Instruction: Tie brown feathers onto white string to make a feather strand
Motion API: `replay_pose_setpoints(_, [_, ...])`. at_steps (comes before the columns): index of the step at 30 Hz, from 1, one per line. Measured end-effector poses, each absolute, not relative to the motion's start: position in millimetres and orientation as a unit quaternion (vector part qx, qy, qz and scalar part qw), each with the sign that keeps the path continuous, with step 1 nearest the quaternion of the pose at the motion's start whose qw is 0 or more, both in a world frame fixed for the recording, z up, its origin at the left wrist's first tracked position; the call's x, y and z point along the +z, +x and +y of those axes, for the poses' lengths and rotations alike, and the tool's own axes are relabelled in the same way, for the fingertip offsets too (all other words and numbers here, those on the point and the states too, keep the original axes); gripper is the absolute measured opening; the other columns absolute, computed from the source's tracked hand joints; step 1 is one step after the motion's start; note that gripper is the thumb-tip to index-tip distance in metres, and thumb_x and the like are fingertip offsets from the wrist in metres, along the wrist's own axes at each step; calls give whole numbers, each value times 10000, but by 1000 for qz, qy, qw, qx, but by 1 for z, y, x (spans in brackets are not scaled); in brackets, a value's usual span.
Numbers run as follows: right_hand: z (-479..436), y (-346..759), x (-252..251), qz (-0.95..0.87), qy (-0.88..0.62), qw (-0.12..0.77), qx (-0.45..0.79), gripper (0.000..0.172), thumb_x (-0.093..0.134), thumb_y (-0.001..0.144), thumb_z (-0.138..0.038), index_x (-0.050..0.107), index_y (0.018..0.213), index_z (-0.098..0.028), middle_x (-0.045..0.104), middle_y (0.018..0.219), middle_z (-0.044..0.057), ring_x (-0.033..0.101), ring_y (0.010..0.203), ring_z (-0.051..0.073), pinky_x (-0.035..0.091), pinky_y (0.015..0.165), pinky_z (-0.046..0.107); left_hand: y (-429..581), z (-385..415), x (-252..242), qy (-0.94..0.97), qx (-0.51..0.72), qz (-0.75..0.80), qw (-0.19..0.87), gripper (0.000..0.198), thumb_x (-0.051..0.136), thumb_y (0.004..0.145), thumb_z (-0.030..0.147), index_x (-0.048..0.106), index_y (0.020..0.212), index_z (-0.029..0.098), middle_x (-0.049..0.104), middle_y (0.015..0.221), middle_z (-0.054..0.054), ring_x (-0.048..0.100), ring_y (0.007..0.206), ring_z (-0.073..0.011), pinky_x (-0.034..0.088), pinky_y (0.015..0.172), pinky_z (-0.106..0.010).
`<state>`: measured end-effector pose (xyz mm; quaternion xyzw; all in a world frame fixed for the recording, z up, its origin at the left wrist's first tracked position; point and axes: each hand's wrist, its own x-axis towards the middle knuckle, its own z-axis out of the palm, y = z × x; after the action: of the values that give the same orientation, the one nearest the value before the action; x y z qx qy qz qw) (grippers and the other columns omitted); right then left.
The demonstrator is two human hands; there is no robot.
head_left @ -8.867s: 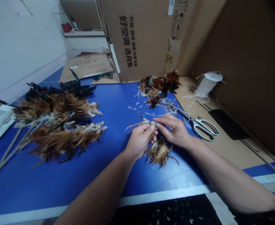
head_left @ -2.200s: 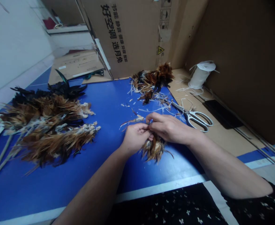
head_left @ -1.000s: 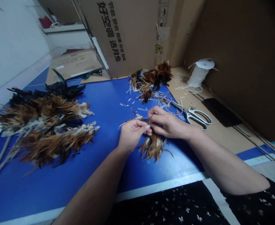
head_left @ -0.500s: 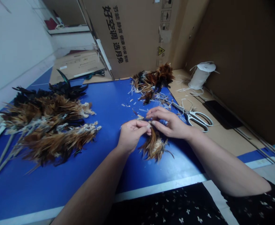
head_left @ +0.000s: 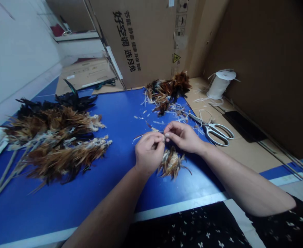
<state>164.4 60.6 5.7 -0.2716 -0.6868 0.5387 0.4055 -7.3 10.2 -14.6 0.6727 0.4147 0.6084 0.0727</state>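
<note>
My left hand is closed, thumb and fingers pinched together. My right hand meets it fingertip to fingertip, also in a pinch. Between the fingertips is the bound end of a small bunch of brown feathers; the exact point they grip is hidden. The feathers fan out below the hands towards me, just over the blue table. A thin strand sticks out left of my left hand. Scissors with white-rimmed handles lie right of my right hand, blades towards the trimmings.
Brown and black feather bundles on sticks lie at left. More feathers and white scraps lie ahead. A white spool of twine stands on cardboard at right, near a dark flat object. Cardboard walls rise behind.
My left hand has rolled over, its fingers curling in, and covers more of the feathers. My right hand has drawn its fingers into a tighter pinch, slightly lower.
</note>
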Motion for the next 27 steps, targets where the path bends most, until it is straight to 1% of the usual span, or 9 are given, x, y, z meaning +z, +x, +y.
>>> replay_pose_setpoints(3, [59,161,6,-670,-270,417,552,243,711,949,-384,607,930,-166,647,774,6,620,709,132,529,723,280,-9,10,-17,700,590,402,-4,164,667,841,38,673,851,202,766,904,-47,744,887,-183,626,849,-356])
replay_pose_setpoints(7, [59,162,9,-658,-279,416,562,287,747,917,-423,645,980,-163,668,782,7,628,701,130,548,725,284,-11,10,-21,712,588,382,-31,180,648,888,48,697,966,202,769,1007,-74,747,957,-184,629,876,-353])
replay_pose_setpoints(11, [61,166,13,-672,-272,389,568,333,733,921,-450,706,1046,-143,710,821,27,639,712,134,567,751,304,-10,7,-21,699,598,393,13,153,641,922,106,726,972,223,755,1040,-81,733,974,-193,621,880,-367])
replay_pose_setpoints(15, [64,172,13,-686,-254,361,579,323,721,935,-444,712,1007,-129,706,813,28,645,731,137,558,761,300,-10,5,-21,685,598,409,79,119,670,919,173,754,950,250,753,1035,-85,718,974,-216,598,906,-403])
replay_pose_setpoints(17, [66,175,13,-699,-252,354,568,317,715,941,-441,707,991,-127,702,846,35,641,759,137,546,775,292,-10,5,-22,676,603,413,96,93,689,911,200,761,931,255,747,1021,-84,708,965,-220,590,901,-407])
replay_pose_setpoints(22, [67,178,16,-758,-241,359,488,290,663,978,-422,705,980,-135,691,923,63,632,823,156,537,804,302,-9,6,-22,677,601,414,95,74,690,904,194,744,909,246,735,979,-85,690,945,-222,576,891,-409])
replay_pose_setpoints(27, [69,175,13,-831,-217,416,301,188,637,989,-328,721,951,-164,663,963,84,634,939,192,532,890,356,-7,7,-20,659,610,432,83,84,690,882,156,710,879,238,719,928,-73,680,920,-224,568,878,-411])
